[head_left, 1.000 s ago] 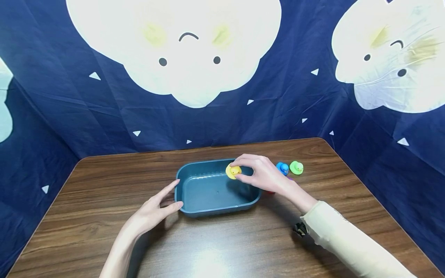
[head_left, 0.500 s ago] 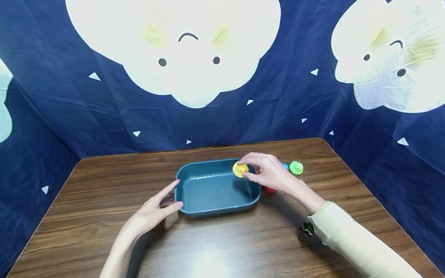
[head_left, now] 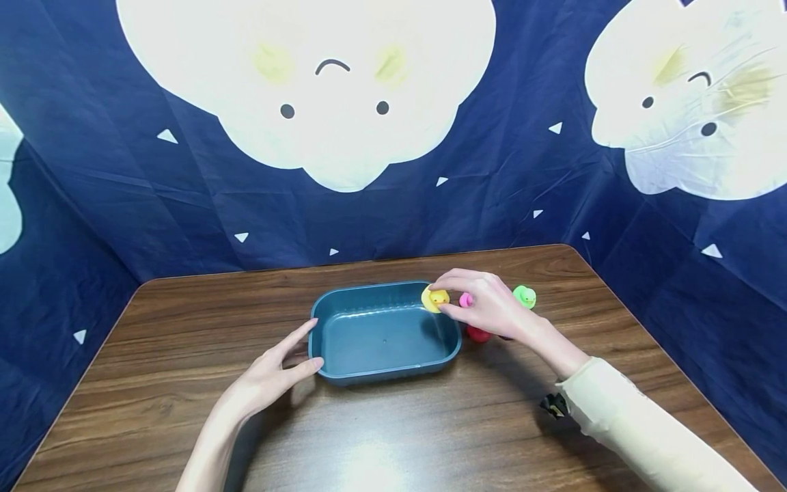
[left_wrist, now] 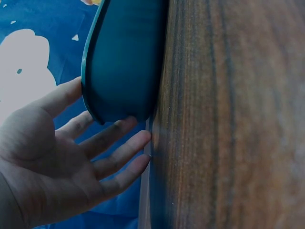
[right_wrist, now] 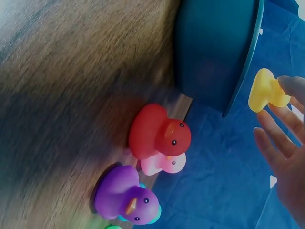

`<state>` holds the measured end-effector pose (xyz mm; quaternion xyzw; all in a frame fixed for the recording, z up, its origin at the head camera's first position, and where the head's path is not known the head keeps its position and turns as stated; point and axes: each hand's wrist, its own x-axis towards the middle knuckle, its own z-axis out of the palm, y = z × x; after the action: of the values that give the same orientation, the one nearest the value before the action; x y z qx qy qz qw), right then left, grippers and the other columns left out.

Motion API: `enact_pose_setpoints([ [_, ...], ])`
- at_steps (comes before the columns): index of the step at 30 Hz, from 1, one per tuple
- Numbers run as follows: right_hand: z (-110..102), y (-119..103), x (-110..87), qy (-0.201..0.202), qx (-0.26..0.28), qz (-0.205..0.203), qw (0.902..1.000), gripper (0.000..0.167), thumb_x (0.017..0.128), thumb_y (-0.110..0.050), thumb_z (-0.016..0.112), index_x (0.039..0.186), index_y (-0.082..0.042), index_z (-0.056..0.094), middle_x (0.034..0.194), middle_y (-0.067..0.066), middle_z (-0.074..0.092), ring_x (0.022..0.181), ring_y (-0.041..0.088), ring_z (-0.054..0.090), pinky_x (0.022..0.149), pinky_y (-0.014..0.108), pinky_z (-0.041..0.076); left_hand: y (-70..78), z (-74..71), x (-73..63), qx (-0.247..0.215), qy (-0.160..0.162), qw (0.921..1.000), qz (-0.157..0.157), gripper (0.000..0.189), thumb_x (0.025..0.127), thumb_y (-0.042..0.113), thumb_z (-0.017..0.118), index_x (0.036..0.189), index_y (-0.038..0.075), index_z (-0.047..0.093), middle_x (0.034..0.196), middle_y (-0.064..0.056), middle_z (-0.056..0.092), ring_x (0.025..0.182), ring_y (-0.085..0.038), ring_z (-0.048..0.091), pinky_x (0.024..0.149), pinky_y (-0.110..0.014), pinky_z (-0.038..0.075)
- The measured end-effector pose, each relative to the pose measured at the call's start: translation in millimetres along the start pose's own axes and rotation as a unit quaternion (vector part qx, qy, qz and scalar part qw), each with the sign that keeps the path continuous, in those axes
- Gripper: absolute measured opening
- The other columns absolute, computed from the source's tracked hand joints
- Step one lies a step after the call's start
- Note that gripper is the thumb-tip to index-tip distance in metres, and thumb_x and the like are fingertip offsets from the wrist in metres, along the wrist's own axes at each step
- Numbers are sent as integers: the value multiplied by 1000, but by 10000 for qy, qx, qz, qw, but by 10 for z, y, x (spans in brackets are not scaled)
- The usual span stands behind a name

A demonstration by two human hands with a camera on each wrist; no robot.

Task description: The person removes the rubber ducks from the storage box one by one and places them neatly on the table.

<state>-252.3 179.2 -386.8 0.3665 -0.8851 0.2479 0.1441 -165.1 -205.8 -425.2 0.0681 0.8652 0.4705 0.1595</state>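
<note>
My right hand pinches a yellow rubber duck between thumb and fingers. The duck is held up over the right end of a dark teal plastic basin. In the right wrist view, the yellow duck is above the rim, apart from the basin wall. My left hand has its fingers spread and fairly straight, and its fingertips touch the basin's left end. The left wrist view shows the thumb at the rim and other fingers by the lower wall and table.
Right of the basin stand a red duck, a pink duck and a purple duck, with part of a blue one behind. A green duck sits farther right. Dark blue cloth hangs behind the wooden table.
My right hand has moved right with the yellow duck, toward the basin's right end. It now covers the blue duck, while the pink and red ones show more. The left hand has stayed put.
</note>
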Motion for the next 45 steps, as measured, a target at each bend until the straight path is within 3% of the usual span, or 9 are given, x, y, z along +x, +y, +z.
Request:
enact_pose_setpoints([
  [18,-150,85,-136,-81,-106,14,9999,26,88,-17,81,115,-17,78,114,-4,77,103,12,73,86,37,60,1,2,3,-42,-16,10000,-18,77,101,40,65,165,28,24,160,-21,44,144,-37,51,116,-58,42],
  [28,-216,147,-203,97,-248,-102,9996,26,86,-14,82,112,-16,78,111,-5,77,101,12,73,86,37,60,4,3,2,-11,-14,10000,-20,76,101,40,65,165,29,25,160,-20,46,144,-37,51,116,-59,42],
  [36,-289,203,-297,50,-319,124,9994,28,86,-17,83,114,-16,78,112,-6,76,104,13,72,88,37,60,-5,0,10,6,-16,10000,-21,77,101,41,66,165,29,24,160,-20,45,144,-36,51,116,-59,41],
  [45,-364,257,-384,87,-321,105,9994,28,86,-15,84,113,-15,77,112,-5,76,102,12,72,87,35,59,-3,1,-3,-21,-35,10000,-29,77,101,40,65,165,29,24,161,-20,44,144,-37,51,116,-60,41],
])
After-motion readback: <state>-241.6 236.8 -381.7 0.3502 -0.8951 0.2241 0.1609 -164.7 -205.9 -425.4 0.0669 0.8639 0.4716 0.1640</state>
